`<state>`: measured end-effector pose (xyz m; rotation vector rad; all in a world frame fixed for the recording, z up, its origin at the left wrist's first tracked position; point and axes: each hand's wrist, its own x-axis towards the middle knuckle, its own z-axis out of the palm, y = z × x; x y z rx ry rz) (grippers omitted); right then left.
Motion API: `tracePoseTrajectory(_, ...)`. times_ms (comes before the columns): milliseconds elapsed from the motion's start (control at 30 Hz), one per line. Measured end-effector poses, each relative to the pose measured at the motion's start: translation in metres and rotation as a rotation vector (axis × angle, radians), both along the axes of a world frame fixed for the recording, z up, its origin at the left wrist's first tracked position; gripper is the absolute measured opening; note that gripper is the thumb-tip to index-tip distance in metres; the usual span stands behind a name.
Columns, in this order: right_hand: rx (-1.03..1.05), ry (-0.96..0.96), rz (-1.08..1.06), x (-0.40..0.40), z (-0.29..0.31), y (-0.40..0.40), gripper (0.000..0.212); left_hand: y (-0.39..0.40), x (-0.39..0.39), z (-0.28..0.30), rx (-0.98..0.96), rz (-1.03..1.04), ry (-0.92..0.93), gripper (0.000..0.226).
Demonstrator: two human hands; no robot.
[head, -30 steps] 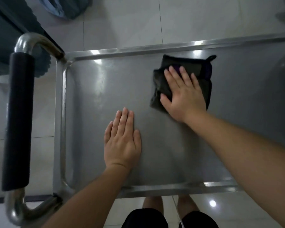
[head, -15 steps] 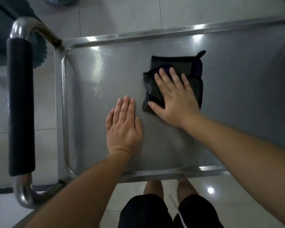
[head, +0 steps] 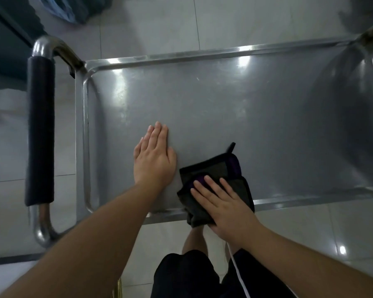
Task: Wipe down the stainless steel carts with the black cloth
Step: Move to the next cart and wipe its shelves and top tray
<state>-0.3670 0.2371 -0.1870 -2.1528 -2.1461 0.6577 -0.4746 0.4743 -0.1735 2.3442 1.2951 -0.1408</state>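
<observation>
Right hand (head: 225,208), fingers spread, is pressing black cloth (head: 215,186) onto cart (head: 224,54) near rim, probably overhanging; left hand (head: 154,161), fingers together, is bracing.

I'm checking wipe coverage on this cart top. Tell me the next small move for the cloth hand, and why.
Probably push the black cloth away from the body, toward the far rail. The right hand presses it flat at the near rail, with part of the cloth hanging over that edge, so the stroke has nowhere left to go. The left hand lies flat on the cart top, steadying it.
</observation>
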Motion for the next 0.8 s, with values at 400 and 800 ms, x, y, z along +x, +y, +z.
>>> tracePoseTrajectory(400, -0.218, 0.131, -0.058, -0.012, 0.062, -0.003, 0.052, -0.045, -0.021, 0.065, -0.248, -0.175, 0.174, 0.055)
tracePoseTrajectory(800, -0.273, -0.045, -0.196, -0.007, 0.154, -0.068, 0.031, -0.167, -0.068, 0.141, -0.078, -0.18, 0.242, 0.048)
